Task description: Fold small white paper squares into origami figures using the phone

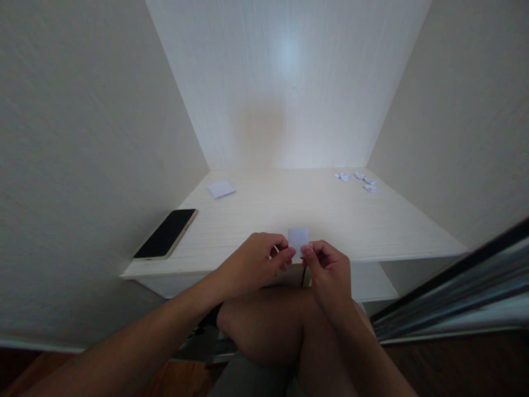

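A small white square of paper (pixel 298 239) is held up near the front edge of the desk. My left hand (pixel 270 256) pinches its left side between thumb and fingers. On the other side, my right hand (pixel 328 264) grips the lower right corner, thumb on the face turned to me. Whether the square is folded in layers I cannot tell. Farther back on the left lies a stack of white paper squares (pixel 221 189). Several small folded white paper pieces (pixel 343 176) rest at the back right.
A tablet or large phone (pixel 167 234) with a dark screen lies at the desk's left edge. Walls enclose the pale desk (pixel 264 201) on the left, right and back. My legs (pixel 264 325) are below its front edge. A dark-edged panel (pixel 454 275) stands at right.
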